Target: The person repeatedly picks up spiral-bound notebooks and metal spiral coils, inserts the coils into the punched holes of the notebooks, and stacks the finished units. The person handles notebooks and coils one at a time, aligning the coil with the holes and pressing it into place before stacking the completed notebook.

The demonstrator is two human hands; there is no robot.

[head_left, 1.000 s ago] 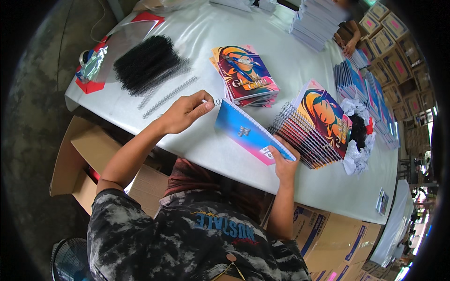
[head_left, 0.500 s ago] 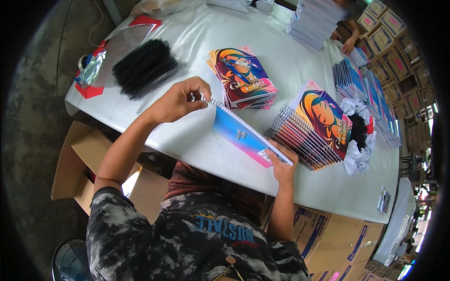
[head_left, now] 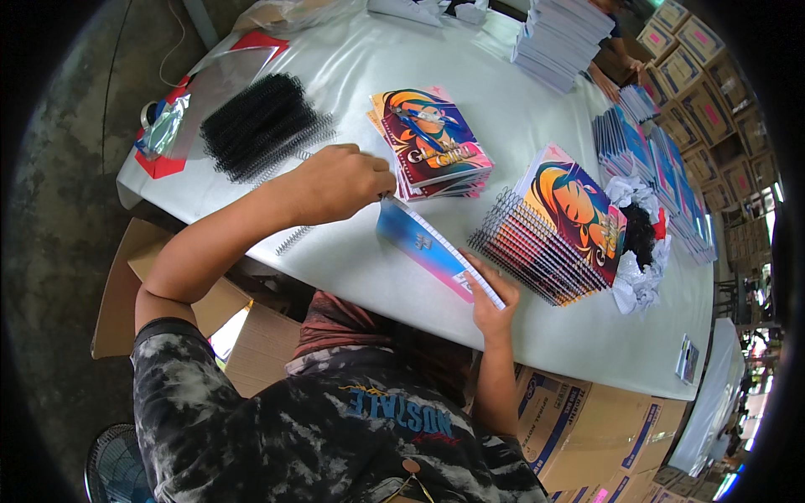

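Note:
My right hand (head_left: pixel 490 293) grips the lower end of a notebook (head_left: pixel 423 243) with a blue-to-pink cover, held tilted with its punched edge up. At the notebook's upper corner, my left hand (head_left: pixel 348 180) is closed in a pinch on the end of a wire spiral coil, mostly hidden by the fingers. Behind the notebook lies a stack of colourful notebooks (head_left: pixel 436 155) with blue-handled pliers (head_left: pixel 415 126) on top. Right of it stands a stack of coil-bound notebooks (head_left: pixel 570 226). Beyond my left forearm is a heap of black spiral coils (head_left: pixel 256 126).
Loose coils (head_left: pixel 293 239) lie under my left forearm. A tape roll and red sheet (head_left: pixel 163 159) are at the table's left edge. Crumpled paper (head_left: pixel 633 285), paper stacks (head_left: pixel 558 46) and another person's hands (head_left: pixel 616 80) are on the right. Open cardboard boxes (head_left: pixel 134 293) stand below.
My left hand has moved in against the notebook's corner and turned, its back now up, covering the coil. The notebook and my right hand have shifted slightly left. The other person's hands moved.

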